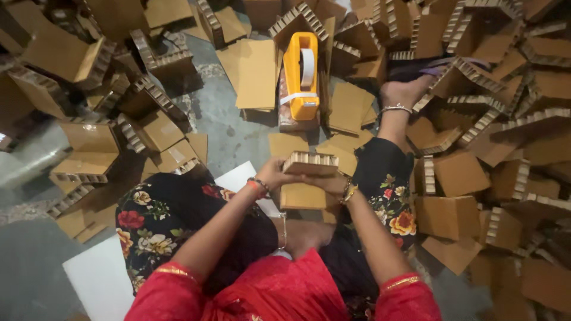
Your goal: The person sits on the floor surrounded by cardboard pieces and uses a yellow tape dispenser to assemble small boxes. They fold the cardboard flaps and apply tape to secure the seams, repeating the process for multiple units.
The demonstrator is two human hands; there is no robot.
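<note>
Both hands are at the centre of the head view, over the lap. The left hand [270, 173] and right hand [333, 181] each close a grip on one end of a honeycomb cardboard block [310, 163], which is held flat above a second cardboard piece [302, 195]. The two pieces look to be touching, though the joint itself is hidden by the fingers.

Judgement on the step: the pieces are being squared against each other. To do it well, keep even pressure from both ends, bring the edges flush before letting go, and press on the solid faces rather than the open cells, which would likely crush.

The block is brown kraft with smooth faces — its side toward the camera shows the pale zigzag core. It is rectangular and thick, and it looks light and stiff.

An orange tape dispenser [300, 74] stands on the floor [223, 119] ahead, well apart from the hands. Loose cardboard blocks [452, 172] are heaped all around, and a white sheet [98, 279] lies under the left knee.
</note>
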